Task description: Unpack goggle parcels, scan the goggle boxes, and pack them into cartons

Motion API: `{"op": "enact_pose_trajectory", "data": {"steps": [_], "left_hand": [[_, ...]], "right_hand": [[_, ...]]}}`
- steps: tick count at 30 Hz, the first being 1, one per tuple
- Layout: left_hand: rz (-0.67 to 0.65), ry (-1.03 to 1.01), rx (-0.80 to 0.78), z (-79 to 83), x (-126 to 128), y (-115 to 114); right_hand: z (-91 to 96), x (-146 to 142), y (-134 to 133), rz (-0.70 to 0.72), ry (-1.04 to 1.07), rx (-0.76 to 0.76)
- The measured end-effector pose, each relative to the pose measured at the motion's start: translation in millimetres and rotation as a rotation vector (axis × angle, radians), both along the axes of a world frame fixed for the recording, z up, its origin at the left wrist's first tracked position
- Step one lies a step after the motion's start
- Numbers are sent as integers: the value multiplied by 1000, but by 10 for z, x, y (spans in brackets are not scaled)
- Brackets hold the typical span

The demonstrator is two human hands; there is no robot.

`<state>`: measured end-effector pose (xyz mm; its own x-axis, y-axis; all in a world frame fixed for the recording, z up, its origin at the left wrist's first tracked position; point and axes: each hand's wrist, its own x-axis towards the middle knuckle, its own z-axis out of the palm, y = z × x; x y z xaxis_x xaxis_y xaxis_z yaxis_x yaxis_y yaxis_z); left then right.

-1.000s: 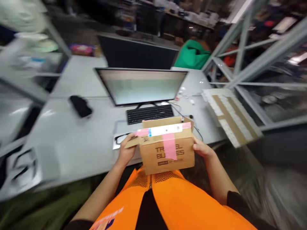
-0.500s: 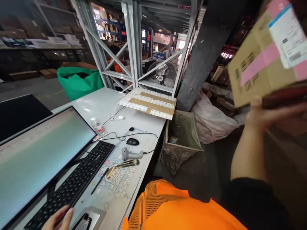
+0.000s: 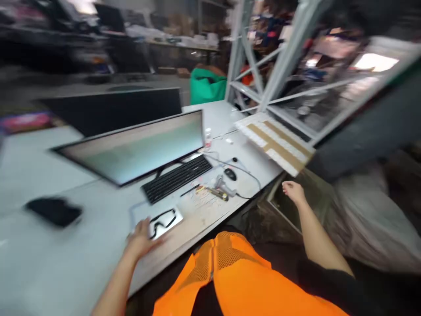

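Black glasses (image 3: 162, 224): probably so, though blur hid detail; they lay on a pale pad (image 3: 176, 219), just to the right of the left hand (image 3: 142, 240), their long axis slanting toward the far right.
Left grip: open, palm down, fingers extended at the pad's left edge; firm contact could not be told.
Nearer hand: the left, by far; the right hand (image 3: 294, 192) was well apart.
Right grip: fingers loosely curled, with nothing visible in them; I could not tell how fully they closed.
Below the right hand: a lined bin (image 3: 284, 216) beside the tabletop (image 3: 108, 228), with a tan and white board (image 3: 279, 140) overhanging close by.
Far side of the pad: a keyboard (image 3: 177, 179), near enough to limit reaching that way, and the lit screen (image 3: 148, 147) behind it.
Right of the pad: a pen (image 3: 190, 190), a cutter (image 3: 219, 193), a grey scanner (image 3: 225, 186) and a mouse (image 3: 230, 174), clustered; these 4 stood between the 2 hands only in part, as the tabletop's edge fell away before the bin.
Left end: a dark soft thing (image 3: 54, 210), well apart from the left hand, too blurred to name.
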<state>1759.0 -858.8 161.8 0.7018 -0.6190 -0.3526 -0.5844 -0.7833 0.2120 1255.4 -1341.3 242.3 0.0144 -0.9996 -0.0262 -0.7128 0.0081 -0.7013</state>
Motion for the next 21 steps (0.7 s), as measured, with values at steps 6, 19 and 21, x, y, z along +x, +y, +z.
{"op": "enact_pose_trajectory", "data": {"steps": [6,19,21], "left_hand": [[309,92,-134,-19,-292,-34],[543,1,-828,-359,-1358,-161],[565,-7,-904,-387,-1459,-272]], "right_hand": [[-808,1804,583,633,27,114],[-1246,2838,717,592,554,304],[-1284,2840,770,625,537,317]]}}
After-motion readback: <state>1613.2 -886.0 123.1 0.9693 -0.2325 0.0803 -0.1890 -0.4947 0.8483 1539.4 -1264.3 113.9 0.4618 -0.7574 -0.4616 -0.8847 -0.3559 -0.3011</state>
